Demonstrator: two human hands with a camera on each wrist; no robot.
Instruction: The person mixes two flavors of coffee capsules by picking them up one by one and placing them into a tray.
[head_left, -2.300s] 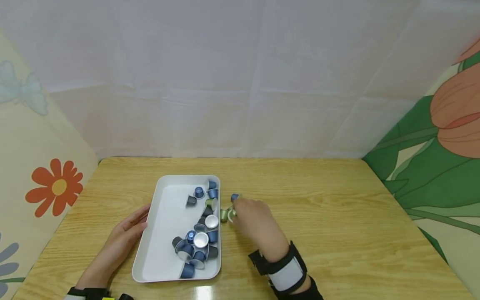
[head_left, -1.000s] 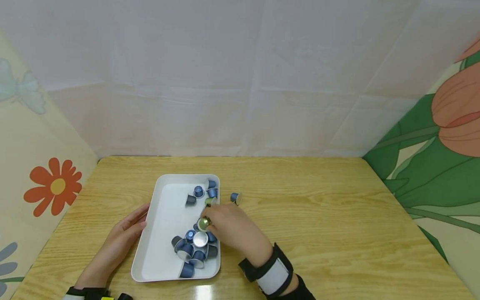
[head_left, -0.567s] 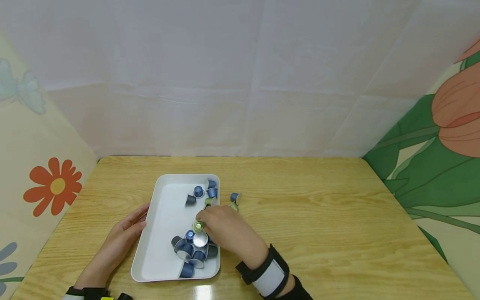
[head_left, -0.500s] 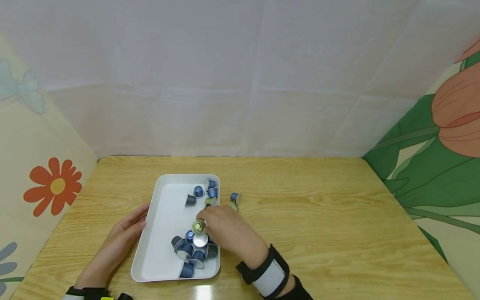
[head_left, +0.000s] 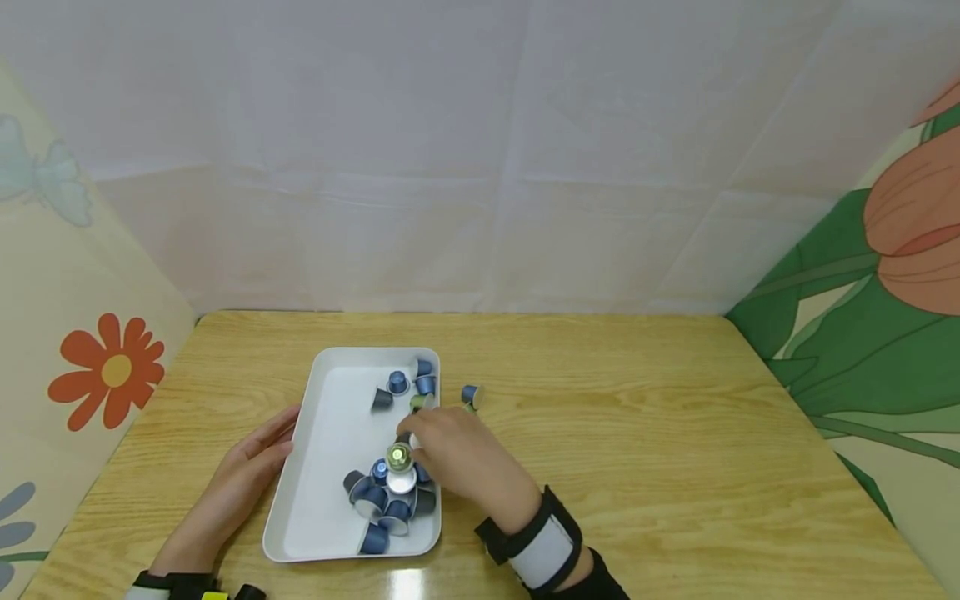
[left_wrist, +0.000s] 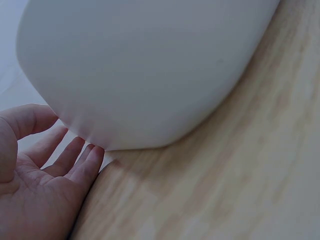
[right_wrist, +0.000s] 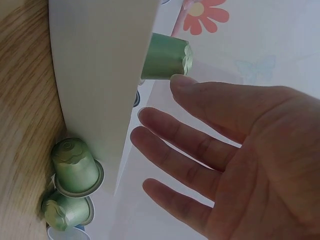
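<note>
A white tray (head_left: 330, 467) holds several blue, dark grey and green coffee capsules, mostly along its right side. My left hand (head_left: 251, 458) rests at the tray's left edge; in the left wrist view its fingertips touch the outer wall. Over the tray's right rim reaches my right hand (head_left: 468, 458), its fingers loosely extended. A green coffee capsule (right_wrist: 167, 56) stands upright in the tray, flat lid down, with the thumb tip right at its side. In the head view it overlaps a silver-lidded capsule (head_left: 401, 481). One finger of the right hand is hidden in the wrist view.
Outside the tray's right wall lie two green capsules (right_wrist: 76, 167) on the wooden table (head_left: 637, 417). A blue capsule (head_left: 470, 394) lies near them, partly behind the right hand in the head view. A white cloth backs the table; painted panels flank it.
My right hand carried a green capsule from the table into the tray, and over the last half second its fingers drew slightly back to the right. The left hand stayed put.
</note>
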